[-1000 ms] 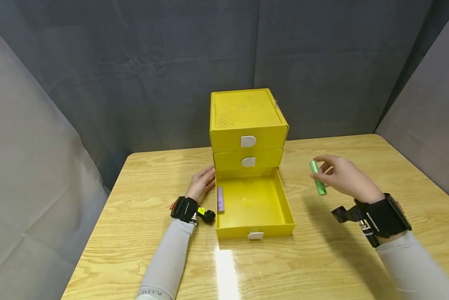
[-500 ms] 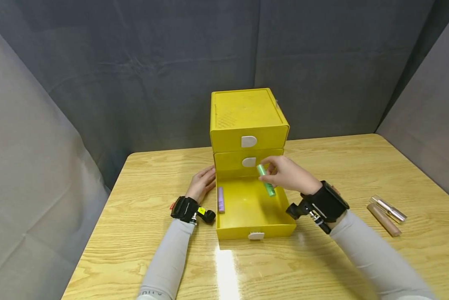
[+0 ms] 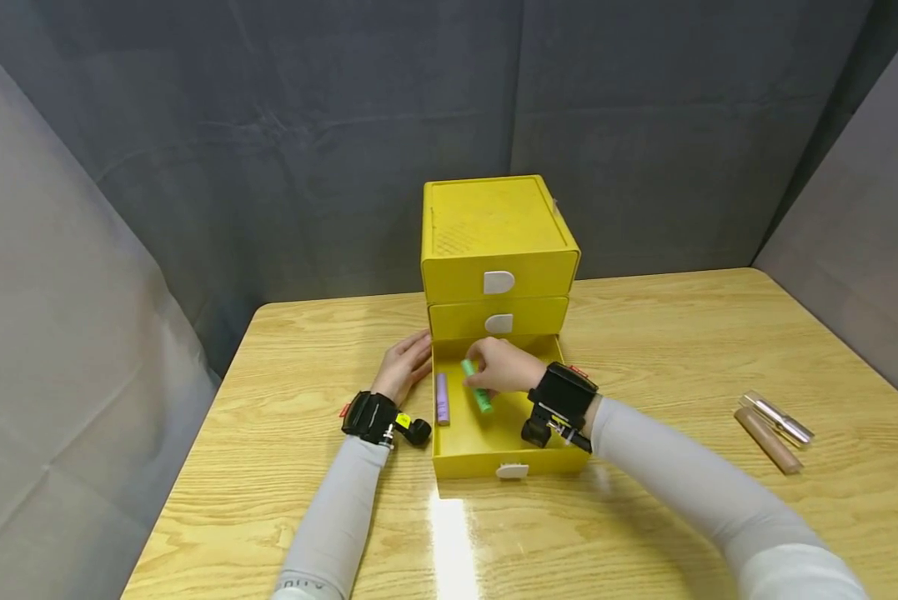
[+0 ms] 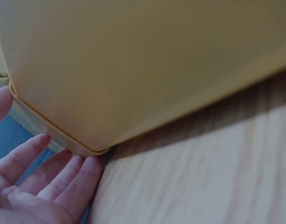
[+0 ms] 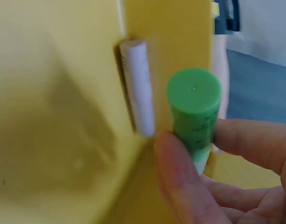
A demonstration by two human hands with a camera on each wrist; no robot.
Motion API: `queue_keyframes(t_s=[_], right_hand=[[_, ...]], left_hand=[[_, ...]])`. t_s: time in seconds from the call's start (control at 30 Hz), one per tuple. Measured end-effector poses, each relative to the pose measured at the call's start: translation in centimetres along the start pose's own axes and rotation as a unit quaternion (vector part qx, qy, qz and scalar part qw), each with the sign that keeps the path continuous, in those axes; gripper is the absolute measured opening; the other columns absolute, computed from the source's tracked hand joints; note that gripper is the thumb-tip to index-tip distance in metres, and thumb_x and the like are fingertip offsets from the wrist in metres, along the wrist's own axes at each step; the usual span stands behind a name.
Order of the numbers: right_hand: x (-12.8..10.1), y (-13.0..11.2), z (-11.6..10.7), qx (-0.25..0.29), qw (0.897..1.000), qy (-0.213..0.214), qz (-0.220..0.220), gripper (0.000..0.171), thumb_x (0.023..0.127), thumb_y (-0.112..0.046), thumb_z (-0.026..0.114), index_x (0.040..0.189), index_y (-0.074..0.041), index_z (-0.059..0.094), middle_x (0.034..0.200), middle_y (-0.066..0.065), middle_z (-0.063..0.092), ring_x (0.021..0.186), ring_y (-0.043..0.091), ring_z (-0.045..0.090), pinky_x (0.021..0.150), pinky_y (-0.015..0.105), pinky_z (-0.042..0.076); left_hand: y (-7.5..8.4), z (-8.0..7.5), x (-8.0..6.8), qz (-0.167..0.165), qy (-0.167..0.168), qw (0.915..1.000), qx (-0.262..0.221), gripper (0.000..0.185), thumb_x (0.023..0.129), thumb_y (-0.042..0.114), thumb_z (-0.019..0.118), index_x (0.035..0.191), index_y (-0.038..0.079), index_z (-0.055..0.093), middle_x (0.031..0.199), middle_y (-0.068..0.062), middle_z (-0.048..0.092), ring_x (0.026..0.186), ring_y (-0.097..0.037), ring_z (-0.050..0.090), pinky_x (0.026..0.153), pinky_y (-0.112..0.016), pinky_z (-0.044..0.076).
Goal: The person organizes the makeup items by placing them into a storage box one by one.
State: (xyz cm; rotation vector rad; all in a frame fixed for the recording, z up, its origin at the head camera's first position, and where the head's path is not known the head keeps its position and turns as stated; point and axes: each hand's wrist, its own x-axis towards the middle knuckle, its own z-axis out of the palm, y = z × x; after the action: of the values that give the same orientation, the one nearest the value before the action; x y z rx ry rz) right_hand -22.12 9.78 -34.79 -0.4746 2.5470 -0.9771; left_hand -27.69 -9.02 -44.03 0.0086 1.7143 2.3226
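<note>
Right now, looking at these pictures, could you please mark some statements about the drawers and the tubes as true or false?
1. The right hand holds a green tube over the open bottom drawer. True.
2. A purple tube lies in the drawer by its left wall. True.
3. The top drawer is pulled out. False: only the bottom one is open.
4. The left hand grips the purple tube. False: its fingers rest beside the cabinet.
5. Two tubes lie on the table at the right. True.
</note>
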Motion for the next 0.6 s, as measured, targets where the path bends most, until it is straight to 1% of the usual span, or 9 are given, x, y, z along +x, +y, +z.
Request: queue_keyframes(t_s=[0.07, 0.13, 0.23, 0.33, 0.4, 0.6], right_hand=[[0.8, -0.1, 0.5, -0.005, 1.0, -0.007, 0.015, 0.041, 0.083, -0.009, 0.067, 0.117, 0.008, 0.052, 0.078, 0.01, 0.058, 0.06, 0.017, 0.062, 0.062, 0.034, 0.056], [1.4, -0.2, 0.9, -0.012, 1.0, -0.013, 0.026, 0.039, 0.083, -0.01, 0.067, 0.115, 0.007, 0.053, 0.078, 0.01, 0.06, 0.06, 0.017, 0.063, 0.062, 0.033, 0.056], [2.3, -0.1, 1.4, -0.032, 0.999, -0.017, 0.038, 0.037, 0.083, -0.012, 0.067, 0.112, 0.007, 0.054, 0.077, 0.008, 0.061, 0.06, 0.019, 0.064, 0.058, 0.028, 0.054], [3.1, 0.3, 1.8, -0.038, 0.998, -0.024, 0.051, 0.038, 0.084, -0.014, 0.067, 0.112, 0.007, 0.054, 0.076, 0.008, 0.062, 0.061, 0.019, 0.065, 0.056, 0.024, 0.052], [3.5, 0.7, 2.1, -0.026, 0.998, -0.028, 0.058, 0.039, 0.084, -0.013, 0.066, 0.113, 0.008, 0.053, 0.078, 0.008, 0.061, 0.061, 0.019, 0.065, 0.056, 0.024, 0.052], [4.2, 1.1, 2.9, 0.028, 0.996, -0.028, 0.079, 0.041, 0.084, -0.011, 0.066, 0.116, 0.009, 0.05, 0.079, 0.009, 0.058, 0.063, 0.02, 0.064, 0.06, 0.029, 0.055]], left_hand=[[0.0, 0.0, 0.0, 0.0, -0.001, 1.0, -0.001, 0.05, 0.094, 0.018, 0.053, 0.137, -0.001, 0.037, 0.138, -0.016, 0.041, 0.125, -0.026, 0.042, 0.102, -0.038, 0.037], [0.0, 0.0, 0.0, 0.0, 0.0, 1.0, -0.004, 0.05, 0.093, 0.019, 0.054, 0.137, -0.001, 0.039, 0.138, -0.016, 0.042, 0.125, -0.026, 0.042, 0.101, -0.038, 0.038], [0.0, 0.0, -0.1, 0.0, 0.0, 1.0, -0.002, 0.049, 0.093, 0.019, 0.054, 0.136, 0.0, 0.04, 0.137, -0.016, 0.043, 0.124, -0.026, 0.043, 0.101, -0.038, 0.038], [0.0, 0.0, 0.0, 0.002, -0.005, 1.0, -0.002, 0.048, 0.093, 0.019, 0.054, 0.136, 0.0, 0.041, 0.137, -0.016, 0.043, 0.124, -0.026, 0.043, 0.101, -0.038, 0.039], [0.0, 0.0, 0.0, 0.003, -0.008, 1.0, 0.0, 0.048, 0.094, 0.019, 0.054, 0.136, 0.0, 0.04, 0.137, -0.016, 0.043, 0.124, -0.026, 0.043, 0.1, -0.037, 0.039], [0.0, -0.1, 0.1, 0.003, -0.01, 0.9999, 0.0, 0.049, 0.094, 0.019, 0.053, 0.136, -0.001, 0.039, 0.137, -0.016, 0.042, 0.124, -0.026, 0.042, 0.101, -0.037, 0.038]])
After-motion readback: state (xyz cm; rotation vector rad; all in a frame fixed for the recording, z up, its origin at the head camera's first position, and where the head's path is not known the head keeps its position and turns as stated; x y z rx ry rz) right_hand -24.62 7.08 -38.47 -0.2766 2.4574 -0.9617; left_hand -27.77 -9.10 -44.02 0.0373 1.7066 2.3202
